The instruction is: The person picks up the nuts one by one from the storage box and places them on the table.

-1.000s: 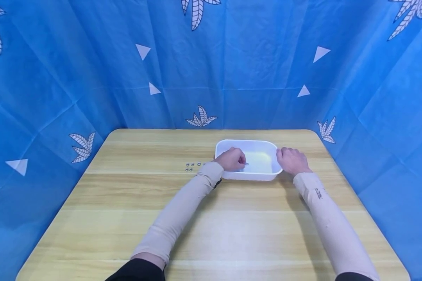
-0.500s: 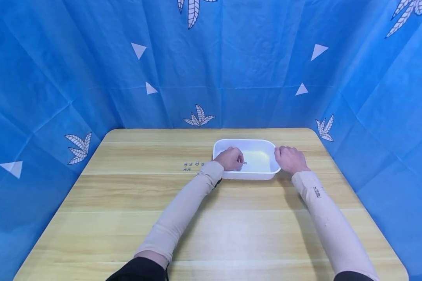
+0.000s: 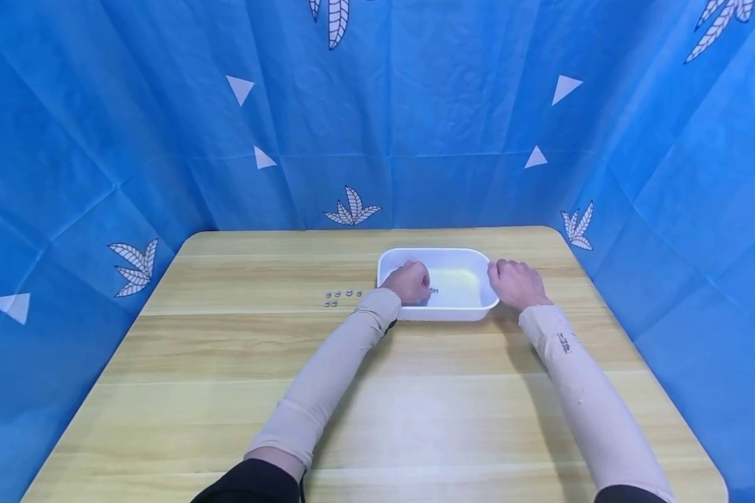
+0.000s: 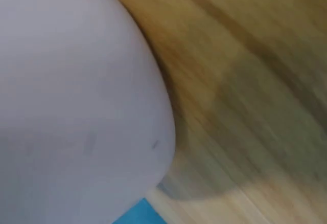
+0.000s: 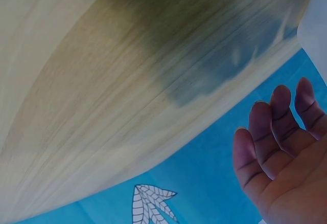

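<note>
Small shiny metal pieces [image 3: 435, 290], too small to identify, lie in the white plastic tray [image 3: 440, 314], right by the fingertips of my left hand [image 3: 409, 282]. That hand reaches down over the tray's left part with its fingers bent. Its fingertips are largely hidden, so whether they pinch a piece is unclear. My right hand [image 3: 517, 283] holds the tray's right rim. From below, the right wrist view shows several slightly curved fingers of the right hand [image 5: 286, 173] near the white tray wall [image 5: 316, 40].
Several more metal pieces [image 3: 337, 294] lie in two loose rows on the wooden table [image 3: 277, 391], left of the tray. Behind the table and along both sides hangs a blue curtain [image 3: 327, 119] with white leaves and triangles.
The head view has shifted slightly, moving everything a little to the left in it. My left hand makes only small finger movements beside the metal pieces. The right hand stays on the rim.
</note>
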### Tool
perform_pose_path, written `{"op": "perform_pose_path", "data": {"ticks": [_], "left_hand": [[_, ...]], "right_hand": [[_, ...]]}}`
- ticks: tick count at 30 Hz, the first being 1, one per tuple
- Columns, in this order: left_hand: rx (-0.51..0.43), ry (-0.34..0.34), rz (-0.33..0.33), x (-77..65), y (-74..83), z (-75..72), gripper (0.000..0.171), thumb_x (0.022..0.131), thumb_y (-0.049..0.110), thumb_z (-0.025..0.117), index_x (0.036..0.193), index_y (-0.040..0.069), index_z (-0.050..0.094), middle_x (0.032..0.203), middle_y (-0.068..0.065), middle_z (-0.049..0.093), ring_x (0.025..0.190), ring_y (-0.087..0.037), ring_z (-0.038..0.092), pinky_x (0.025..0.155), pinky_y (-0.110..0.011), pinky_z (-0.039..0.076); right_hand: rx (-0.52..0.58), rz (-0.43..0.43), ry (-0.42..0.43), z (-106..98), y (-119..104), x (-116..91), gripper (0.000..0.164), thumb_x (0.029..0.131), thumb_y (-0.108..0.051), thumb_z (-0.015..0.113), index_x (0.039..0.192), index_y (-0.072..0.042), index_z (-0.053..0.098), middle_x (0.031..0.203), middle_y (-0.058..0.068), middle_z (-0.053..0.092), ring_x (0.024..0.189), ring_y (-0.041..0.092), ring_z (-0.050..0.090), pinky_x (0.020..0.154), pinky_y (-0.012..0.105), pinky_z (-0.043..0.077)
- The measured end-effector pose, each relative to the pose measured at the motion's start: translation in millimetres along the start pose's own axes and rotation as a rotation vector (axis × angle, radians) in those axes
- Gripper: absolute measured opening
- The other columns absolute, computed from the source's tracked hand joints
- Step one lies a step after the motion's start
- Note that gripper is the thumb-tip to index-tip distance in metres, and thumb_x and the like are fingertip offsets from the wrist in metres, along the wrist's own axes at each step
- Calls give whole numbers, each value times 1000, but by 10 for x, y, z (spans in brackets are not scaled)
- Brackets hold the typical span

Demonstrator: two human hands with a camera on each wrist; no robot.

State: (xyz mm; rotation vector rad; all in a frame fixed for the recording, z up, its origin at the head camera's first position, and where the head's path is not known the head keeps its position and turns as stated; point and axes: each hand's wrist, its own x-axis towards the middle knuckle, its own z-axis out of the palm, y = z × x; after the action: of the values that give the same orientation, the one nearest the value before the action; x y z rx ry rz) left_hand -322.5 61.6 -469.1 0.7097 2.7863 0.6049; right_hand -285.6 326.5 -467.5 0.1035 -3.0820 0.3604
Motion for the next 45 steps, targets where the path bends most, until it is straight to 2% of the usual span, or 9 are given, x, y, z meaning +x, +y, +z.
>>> {"op": "perform_pose_path", "data": {"ticks": [10, 16, 25, 29, 35, 41, 45], "left_hand": [[-16, -3, -36, 21, -21, 10, 11, 90, 20, 76, 97, 11, 79, 101, -2, 72, 96, -17, 64, 90, -32, 56], [-24, -6, -26, 29, -25, 3, 9, 90, 19, 76, 92, 11, 80, 97, -1, 73, 92, -16, 64, 86, -30, 56], [20, -33, -30, 5, -18, 19, 16, 86, 25, 79, 83, 13, 69, 93, -2, 64, 86, -16, 61, 76, -28, 54], [68, -44, -10, 16, -25, 38, 19, 85, 26, 79, 82, 12, 66, 90, -1, 62, 81, -15, 59, 70, -26, 52], [113, -48, 62, -3, -2, 0, 16, 83, 21, 78, 80, 10, 66, 80, -2, 64, 69, -14, 57, 62, -25, 50], [136, -61, 77, -5, -4, -22, 13, 85, 19, 75, 83, 11, 66, 80, -1, 64, 71, -14, 57, 63, -24, 48], [130, -53, 104, 9, -15, -12, 9, 83, 14, 74, 79, 10, 66, 76, -1, 66, 67, -14, 58, 60, -24, 48]], "right_hand": [[6, 5, -3, -8, -34, 22, 62, 110, -39, 21, 123, 5, 62, 119, 30, 67, 109, 52, 64, 91, 66, 52], [6, 13, 3, -5, -45, 25, 62, 110, -40, 20, 119, 5, 62, 119, 30, 67, 110, 52, 63, 90, 66, 51], [9, 13, -6, 8, -43, 4, 64, 110, -40, 19, 120, 6, 62, 118, 31, 67, 109, 52, 64, 90, 66, 52], [16, 16, -12, 10, -46, -5, 63, 110, -40, 20, 120, 5, 62, 116, 30, 67, 109, 51, 64, 91, 66, 51], [18, 24, -6, -5, -54, -15, 62, 110, -40, 19, 119, 5, 62, 119, 31, 66, 110, 52, 63, 91, 67, 51], [22, 26, -7, -15, -51, -22, 64, 110, -41, 18, 119, 5, 62, 120, 31, 66, 111, 52, 63, 92, 67, 51], [19, 28, -8, -9, -38, -20, 65, 110, -41, 17, 121, 5, 62, 121, 31, 66, 112, 53, 63, 92, 67, 50]]}}
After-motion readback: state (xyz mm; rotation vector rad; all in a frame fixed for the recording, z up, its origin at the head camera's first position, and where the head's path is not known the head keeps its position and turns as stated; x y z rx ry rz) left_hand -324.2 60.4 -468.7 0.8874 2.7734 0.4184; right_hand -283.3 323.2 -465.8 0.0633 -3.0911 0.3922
